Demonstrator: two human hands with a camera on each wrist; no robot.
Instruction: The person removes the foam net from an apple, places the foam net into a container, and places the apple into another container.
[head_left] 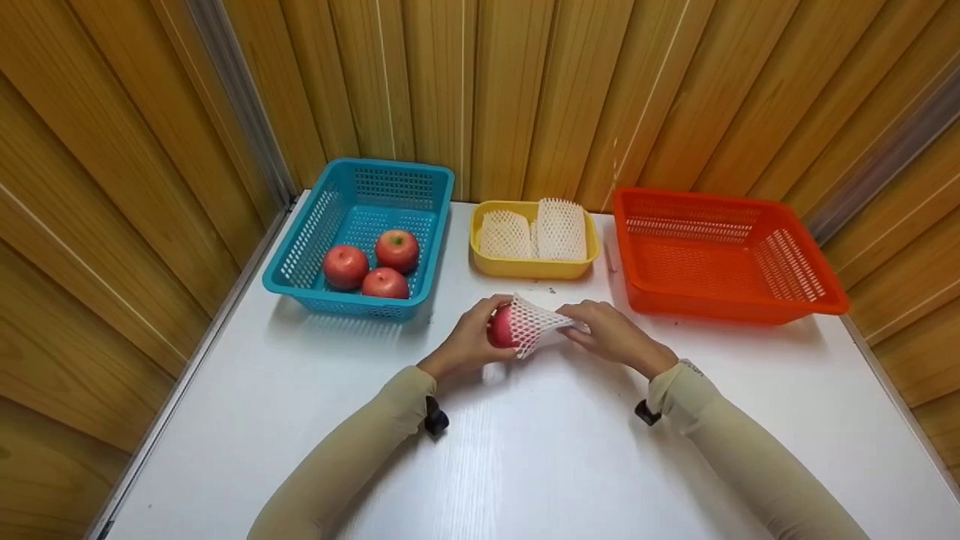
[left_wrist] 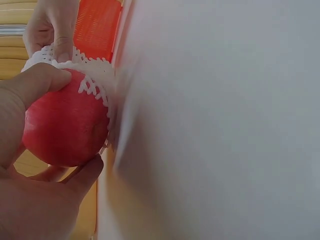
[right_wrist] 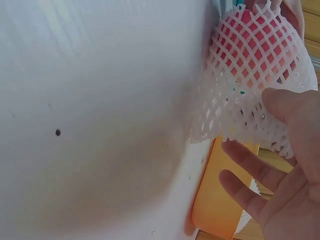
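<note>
Over the middle of the table, my left hand grips a red apple between thumb and fingers. A white foam net sleeve covers the apple's right side in the head view, while the side toward my left palm is bare. My right hand pinches the loose, narrowed end of the net with its thumb and index finger. In the right wrist view, two other fingers of that hand extend below the net without gripping it. Both hands are just in front of the yellow container.
At the back left stands a blue basket holding 3 apples. More foam nets stand in the yellow container. A red-orange basket is at the back right. Wood-panelled walls border the white table.
</note>
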